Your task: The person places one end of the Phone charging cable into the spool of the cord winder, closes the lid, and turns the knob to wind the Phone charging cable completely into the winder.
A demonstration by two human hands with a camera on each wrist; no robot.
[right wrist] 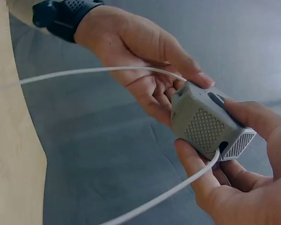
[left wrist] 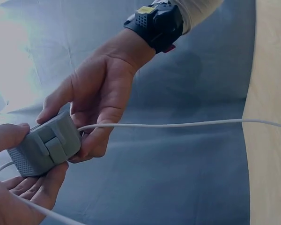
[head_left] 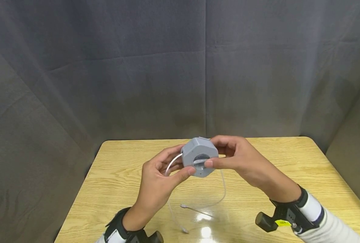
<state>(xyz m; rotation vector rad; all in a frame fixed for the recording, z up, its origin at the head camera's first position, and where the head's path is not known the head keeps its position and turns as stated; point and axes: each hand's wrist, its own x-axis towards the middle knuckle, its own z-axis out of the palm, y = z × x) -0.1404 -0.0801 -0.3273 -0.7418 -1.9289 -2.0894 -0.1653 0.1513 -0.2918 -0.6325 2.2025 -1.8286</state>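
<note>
A grey faceted cable winder (head_left: 198,145) with textured sides is held up over the table between both hands. My left hand (head_left: 157,180) grips its left side, thumb on the front face and fingers behind. My right hand (head_left: 254,165) holds the right side, its thumb at the bar in the round central opening. A white cable (left wrist: 178,125) comes out of the winder on both sides, as both wrist views show. In the right wrist view, one strand leaves a dark slot (right wrist: 223,146) beside my right fingers. The cable inside the casing is hidden.
Both cable ends, each with a small plug (head_left: 184,230) and connector (head_left: 183,206), hang or lie low over the glossy wooden table (head_left: 113,189); which I cannot tell. Grey curtains (head_left: 155,84) stand behind and at the sides. Black wrist devices (head_left: 284,216) sit on both wrists.
</note>
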